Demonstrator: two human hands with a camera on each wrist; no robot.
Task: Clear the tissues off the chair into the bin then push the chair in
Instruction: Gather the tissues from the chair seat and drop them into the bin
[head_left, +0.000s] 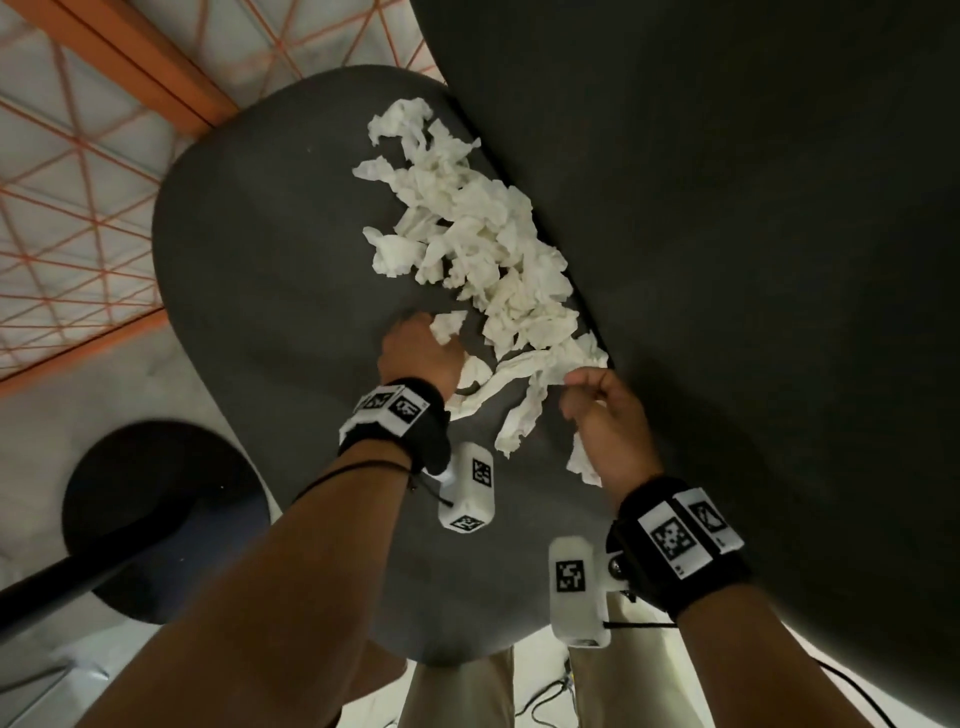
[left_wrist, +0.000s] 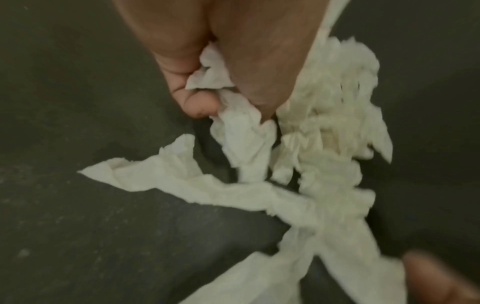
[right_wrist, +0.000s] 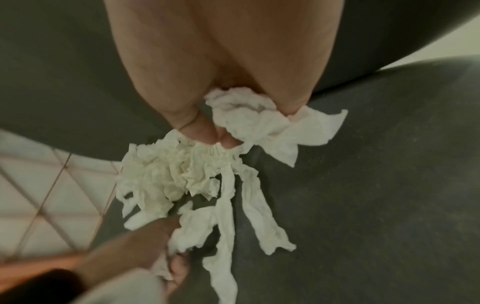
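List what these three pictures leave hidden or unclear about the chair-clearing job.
- Bin: in no view, unless the dark round shape at the head view's left is it; unclear.
- Chair seat: near edge covered by the arms.
- Left hand: fingertips hidden behind its own back.
- Tissues: count unreadable, clumped and overlapping.

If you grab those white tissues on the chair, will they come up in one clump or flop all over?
Probably floppy: the strips held by the right hand hang limp from the tissues. Likely very light, being thin and crumpled. They look loose, not one clump, so bits may well drop back onto the chair seat.
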